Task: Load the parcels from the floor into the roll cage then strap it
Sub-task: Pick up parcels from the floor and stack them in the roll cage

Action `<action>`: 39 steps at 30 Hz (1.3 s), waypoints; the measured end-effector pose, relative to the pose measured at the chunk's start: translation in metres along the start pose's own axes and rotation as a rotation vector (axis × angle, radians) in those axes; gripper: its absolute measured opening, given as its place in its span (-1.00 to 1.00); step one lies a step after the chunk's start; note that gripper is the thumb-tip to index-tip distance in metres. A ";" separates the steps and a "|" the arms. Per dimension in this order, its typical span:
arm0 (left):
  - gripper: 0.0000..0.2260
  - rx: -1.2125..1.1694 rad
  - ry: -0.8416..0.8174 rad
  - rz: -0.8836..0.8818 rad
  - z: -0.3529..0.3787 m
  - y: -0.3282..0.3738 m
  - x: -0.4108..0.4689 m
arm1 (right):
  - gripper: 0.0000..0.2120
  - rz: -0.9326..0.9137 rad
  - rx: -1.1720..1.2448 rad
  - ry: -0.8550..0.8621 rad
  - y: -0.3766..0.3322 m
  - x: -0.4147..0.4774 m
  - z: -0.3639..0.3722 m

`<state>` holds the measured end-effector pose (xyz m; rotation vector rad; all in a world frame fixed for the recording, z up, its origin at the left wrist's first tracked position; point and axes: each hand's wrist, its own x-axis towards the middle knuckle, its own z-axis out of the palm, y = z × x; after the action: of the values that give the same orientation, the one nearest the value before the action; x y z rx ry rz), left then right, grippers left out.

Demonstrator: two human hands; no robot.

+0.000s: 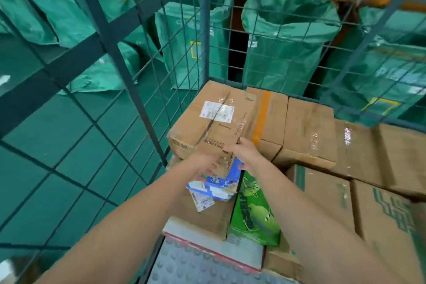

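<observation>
A brown cardboard parcel [207,122] with a white label lies in the far left corner of the green wire roll cage [129,80], on top of other boxes. My left hand [205,163] holds its near lower edge. My right hand [246,152] grips its near right corner, fingers on top. Just below the hands sits a blue and white package [221,187]. A green printed bag [253,214] stands wedged between boxes. Several more brown cartons [309,129] fill the cage to the right.
Green sacks [283,37] stand open behind the cage's mesh wall, against an orange and teal frame. The green floor [46,145] shows through the left mesh. A grey studded surface [196,267] and a white box [207,237] lie at the near bottom.
</observation>
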<state>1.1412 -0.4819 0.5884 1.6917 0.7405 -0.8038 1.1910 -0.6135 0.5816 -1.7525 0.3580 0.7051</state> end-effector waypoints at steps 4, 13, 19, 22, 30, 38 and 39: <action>-0.66 0.198 -0.053 0.142 -0.006 0.013 0.004 | -0.76 -0.001 -0.016 0.054 -0.001 -0.002 0.004; -0.86 0.382 0.558 0.436 -0.056 0.029 0.036 | -0.72 0.025 -0.029 0.166 -0.004 0.004 0.004; -0.55 0.139 0.378 0.103 -0.081 0.026 0.061 | -0.71 0.030 0.068 0.233 -0.001 0.029 0.019; -0.55 0.073 0.371 0.094 -0.074 0.027 0.075 | -0.68 -0.017 0.068 0.297 -0.002 0.039 0.025; -0.59 0.058 0.590 0.231 -0.084 0.072 0.069 | -0.68 -0.054 0.182 0.264 -0.033 0.078 0.017; -0.60 -0.072 0.639 0.401 -0.088 0.096 0.103 | -0.16 -0.117 0.172 0.273 -0.046 0.122 0.011; -0.60 -0.073 0.635 0.402 -0.086 0.094 0.106 | -0.15 -0.118 0.160 0.267 -0.045 0.124 0.011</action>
<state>1.2911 -0.4128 0.5711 1.9575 0.7945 0.0545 1.3098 -0.5754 0.5363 -1.7014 0.4752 0.3484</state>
